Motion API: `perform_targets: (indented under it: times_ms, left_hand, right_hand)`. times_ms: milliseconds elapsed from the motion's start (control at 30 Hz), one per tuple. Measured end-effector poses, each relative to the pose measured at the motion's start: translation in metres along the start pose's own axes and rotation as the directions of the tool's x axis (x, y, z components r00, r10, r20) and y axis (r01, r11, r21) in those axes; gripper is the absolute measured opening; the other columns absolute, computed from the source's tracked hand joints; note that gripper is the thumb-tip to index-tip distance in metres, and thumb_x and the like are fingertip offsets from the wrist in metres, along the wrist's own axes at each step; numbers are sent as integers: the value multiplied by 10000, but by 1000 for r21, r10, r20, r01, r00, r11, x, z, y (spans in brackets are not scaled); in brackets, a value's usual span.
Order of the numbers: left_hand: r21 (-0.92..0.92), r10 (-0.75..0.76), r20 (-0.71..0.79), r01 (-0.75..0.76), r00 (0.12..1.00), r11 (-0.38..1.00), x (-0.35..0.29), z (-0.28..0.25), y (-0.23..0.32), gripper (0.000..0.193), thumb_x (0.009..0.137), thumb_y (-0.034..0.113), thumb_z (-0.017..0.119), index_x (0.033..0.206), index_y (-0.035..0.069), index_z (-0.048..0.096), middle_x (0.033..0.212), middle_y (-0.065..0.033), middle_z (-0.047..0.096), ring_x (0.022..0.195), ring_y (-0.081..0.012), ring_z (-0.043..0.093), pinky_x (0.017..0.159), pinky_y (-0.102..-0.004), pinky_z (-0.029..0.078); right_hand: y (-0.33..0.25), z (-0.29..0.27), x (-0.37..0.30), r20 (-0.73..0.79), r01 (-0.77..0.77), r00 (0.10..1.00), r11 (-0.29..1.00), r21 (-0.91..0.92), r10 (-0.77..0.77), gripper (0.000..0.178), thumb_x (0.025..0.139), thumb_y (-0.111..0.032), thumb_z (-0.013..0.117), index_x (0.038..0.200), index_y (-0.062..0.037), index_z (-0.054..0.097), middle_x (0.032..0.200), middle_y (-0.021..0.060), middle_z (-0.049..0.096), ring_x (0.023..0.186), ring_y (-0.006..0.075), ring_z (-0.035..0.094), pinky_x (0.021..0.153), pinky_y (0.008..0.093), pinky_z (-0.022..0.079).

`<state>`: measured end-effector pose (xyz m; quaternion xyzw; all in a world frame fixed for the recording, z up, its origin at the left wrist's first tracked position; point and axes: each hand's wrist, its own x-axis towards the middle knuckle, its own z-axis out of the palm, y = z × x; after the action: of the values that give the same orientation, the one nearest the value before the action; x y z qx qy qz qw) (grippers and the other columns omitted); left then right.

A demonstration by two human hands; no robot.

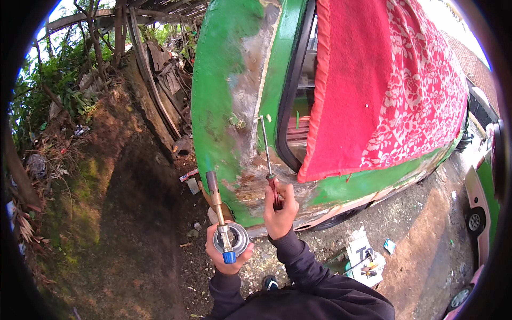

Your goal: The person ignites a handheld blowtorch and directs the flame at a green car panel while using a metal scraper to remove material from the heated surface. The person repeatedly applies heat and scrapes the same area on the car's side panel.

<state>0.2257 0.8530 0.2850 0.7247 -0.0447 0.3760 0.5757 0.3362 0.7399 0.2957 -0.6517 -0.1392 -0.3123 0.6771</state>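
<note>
My left hand [214, 253] is closed around a gas canister with a blowtorch [215, 198] on top. The torch has a metal nozzle pointing toward the vehicle and a blue knob; whether a flame burns I cannot tell. My right hand [281, 214] grips a screwdriver [268, 154] by its dark red handle. Its long shaft reaches up to the green vehicle body [220, 69], the tip at or close to the seam beside the window. Along that seam the paint is stripped to greyish, brownish metal [253, 80]. A small pale fleck shows beside the tip.
A red floral cloth [373, 90] drapes over the vehicle's window side. On the ground at lower right lie a white printed sheet [364, 256] with small items and a blue-white packet [390, 246]. Another green and pink vehicle [482, 197] stands at right. Wooden planks [152, 90] and plants are at left.
</note>
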Motion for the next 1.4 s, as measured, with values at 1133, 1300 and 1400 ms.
perform_targets:
  times_ms: [1133, 1300, 1400]
  left_hand:
    - [19, -92, 225, 90, 970, 996, 24, 17, 24, 648, 656, 147, 871, 1184, -25, 537, 933, -76, 690, 846, -126, 672, 783, -294, 545]
    - [-1, -85, 208, 87, 974, 996, 25, 17, 24, 641, 658, 143, 870, 1179, -28, 538, 922, -75, 691, 842, -129, 673, 780, -299, 547]
    - [25, -62, 203, 58, 977, 998, 25, 16, 24, 635, 659, 144, 869, 1174, -27, 539, 918, -74, 692, 836, -130, 672, 777, -298, 547]
  right_hand:
    - [-6, -5, 5, 48, 20, 999, 999, 26, -22, 150, 938, 17, 649, 940, 17, 499, 854, 126, 703, 784, 54, 598, 582, 224, 463]
    - [-9, -11, -7, 103, -120, 989, 985, 127, 107, 171, 957, -12, 643, 933, 3, 475, 831, 90, 687, 740, 22, 557, 571, 196, 425]
    - [-7, -10, 0, 127, -141, 985, 976, 165, 121, 173, 970, 0, 622, 956, -12, 449, 789, 43, 652, 680, 4, 514, 543, 186, 385]
